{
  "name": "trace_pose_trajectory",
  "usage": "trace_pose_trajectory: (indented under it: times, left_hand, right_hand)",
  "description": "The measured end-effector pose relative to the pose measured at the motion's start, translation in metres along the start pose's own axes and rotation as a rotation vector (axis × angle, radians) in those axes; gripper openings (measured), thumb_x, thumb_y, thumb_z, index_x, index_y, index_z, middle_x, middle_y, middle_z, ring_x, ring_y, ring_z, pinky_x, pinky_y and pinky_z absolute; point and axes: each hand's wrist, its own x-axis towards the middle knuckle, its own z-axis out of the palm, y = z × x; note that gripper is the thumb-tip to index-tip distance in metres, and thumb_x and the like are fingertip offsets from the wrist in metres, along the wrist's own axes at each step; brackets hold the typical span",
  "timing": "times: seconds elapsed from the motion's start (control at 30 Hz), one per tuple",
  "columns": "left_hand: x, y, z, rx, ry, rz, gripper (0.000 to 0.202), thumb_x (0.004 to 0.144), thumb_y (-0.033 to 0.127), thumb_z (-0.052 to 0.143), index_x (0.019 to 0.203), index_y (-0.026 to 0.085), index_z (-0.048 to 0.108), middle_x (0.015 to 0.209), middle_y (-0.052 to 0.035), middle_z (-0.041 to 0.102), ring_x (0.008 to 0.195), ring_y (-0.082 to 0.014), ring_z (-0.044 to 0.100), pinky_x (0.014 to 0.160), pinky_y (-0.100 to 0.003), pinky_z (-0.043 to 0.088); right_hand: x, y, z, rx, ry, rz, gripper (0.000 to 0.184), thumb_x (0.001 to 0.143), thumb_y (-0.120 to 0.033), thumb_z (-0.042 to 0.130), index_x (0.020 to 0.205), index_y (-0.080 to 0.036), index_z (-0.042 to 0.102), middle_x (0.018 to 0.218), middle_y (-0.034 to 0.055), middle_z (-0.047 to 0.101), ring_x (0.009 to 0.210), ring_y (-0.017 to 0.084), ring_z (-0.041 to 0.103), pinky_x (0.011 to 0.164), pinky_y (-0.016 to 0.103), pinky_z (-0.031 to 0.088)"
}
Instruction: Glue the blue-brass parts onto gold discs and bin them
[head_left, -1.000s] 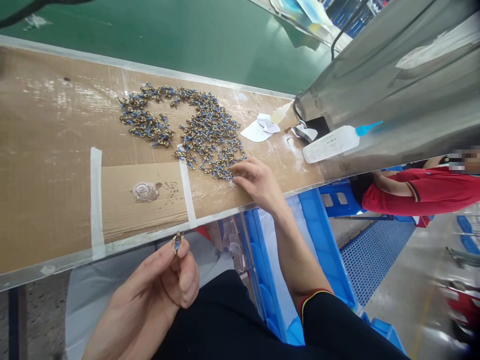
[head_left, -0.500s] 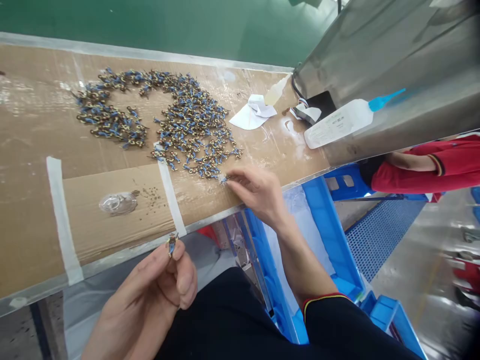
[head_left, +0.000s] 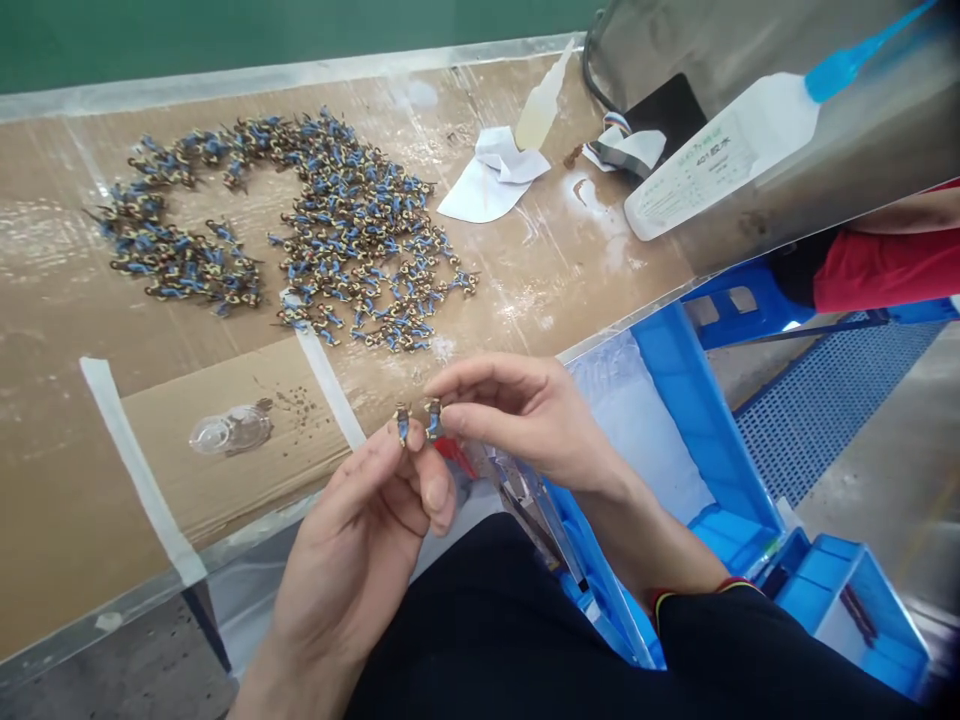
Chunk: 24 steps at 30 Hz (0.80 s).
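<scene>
My left hand (head_left: 367,520) pinches a tiny painted figurine (head_left: 403,426), blue and brown with yellowish parts, between thumb and forefinger. Right beside it, a second figurine (head_left: 433,418) of like colours is held at the fingertips of my right hand (head_left: 517,415). The two pieces stand side by side, close together, above the table's front edge; whether they touch I cannot tell. Beyond the hands, a large pile of figurines (head_left: 360,220) in the same colours spreads over the brown table top (head_left: 517,300).
A clear plastic dish (head_left: 232,430) with brown crumbs lies between tape strips. White paper (head_left: 487,185), a small yellowish bottle (head_left: 540,110) and a white bottle with a blue nozzle (head_left: 727,150) lie to the right. Blue crates (head_left: 675,400) stand below; a person in red sits at right.
My right hand has come off the table beside the pile, bringing a figurine toward my left hand. My left hand has shifted right and up in view. The camera view has tilted somewhat.
</scene>
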Motion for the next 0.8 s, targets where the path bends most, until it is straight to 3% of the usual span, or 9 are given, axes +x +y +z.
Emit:
trace_pose_trajectory:
  times: [0.17, 0.5, 0.8]
  left_hand:
    - [0.003, -0.003, 0.005, -0.003, -0.033, -0.011, 0.038, 0.120, 0.023, 0.056, 0.095, 0.014, 0.083, 0.071, -0.0051, 0.070, 0.066, -0.0148, 0.065, 0.069, -0.022, 0.064]
    - [0.002, -0.006, 0.009, -0.060, -0.048, -0.028, 0.040, 0.121, 0.022, 0.055, 0.095, 0.013, 0.085, 0.072, -0.0061, 0.071, 0.067, -0.0152, 0.066, 0.068, -0.023, 0.063]
    - [0.002, -0.005, 0.012, -0.065, -0.047, -0.040, 0.038, 0.121, 0.024, 0.056, 0.095, 0.014, 0.083, 0.072, -0.0055, 0.071, 0.065, -0.0150, 0.065, 0.067, -0.023, 0.062]
  right_hand:
    - [0.001, 0.003, -0.003, 0.058, -0.016, 0.017, 0.016, 0.103, -0.025, 0.091, 0.118, -0.021, 0.088, 0.098, 0.0011, 0.086, 0.079, 0.013, 0.078, 0.077, 0.025, 0.068]
    - [0.001, 0.002, -0.007, 0.103, -0.031, 0.039, 0.018, 0.100, -0.023, 0.094, 0.117, -0.022, 0.090, 0.103, 0.0016, 0.088, 0.087, 0.013, 0.081, 0.084, 0.024, 0.069]
    - [0.002, 0.009, -0.011, 0.173, -0.060, 0.050, 0.019, 0.100, -0.028, 0.096, 0.117, -0.022, 0.088, 0.100, 0.0010, 0.089, 0.080, 0.012, 0.080, 0.080, 0.024, 0.068]
